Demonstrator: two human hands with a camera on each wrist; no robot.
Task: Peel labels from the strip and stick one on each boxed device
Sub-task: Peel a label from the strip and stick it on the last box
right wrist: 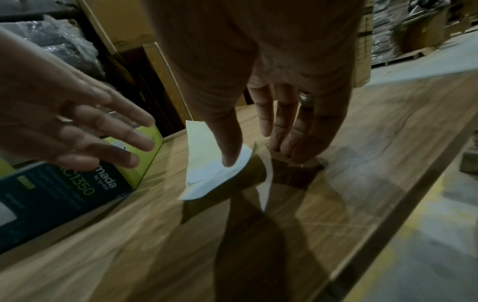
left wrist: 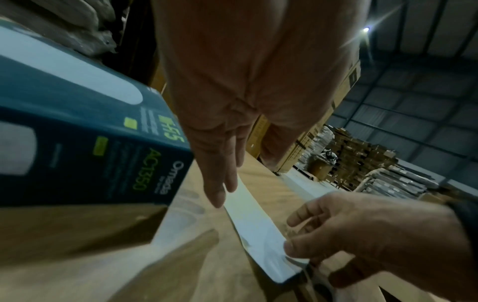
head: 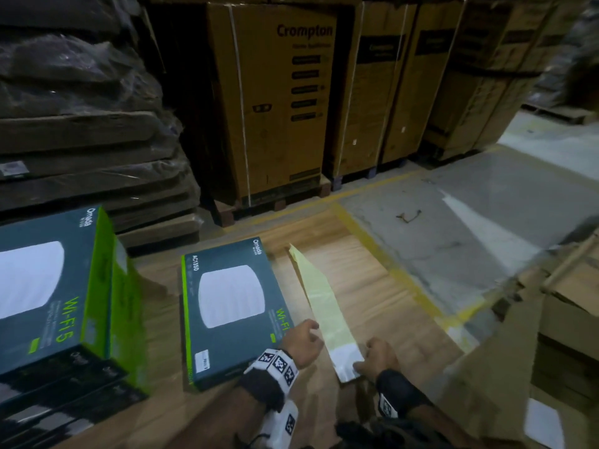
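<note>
2 hands, L (head: pixel 299 343) R (head: pixel 379 358), 1 paper strip (head: pixel 324 306), 1 Wi-Fi box (head: pixel 231 306), 1 box stack (head: pixel 48 303)

Person is wearing black wrist straps: left strap (head: pixel 259 388) carrying white blocks bearing black-and-white square markers (head: pixel 279 364), right strap (head: pixel 402 392) carrying one marker tag (head: pixel 387 408). Right hand (right wrist: pixel 284 85) is wearing a ring (right wrist: pixel 306 99).

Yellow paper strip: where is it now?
Head view: the yellow paper strip lies on the wooden table, right of the flat Omada box, its white end held by the right hand.
</note>
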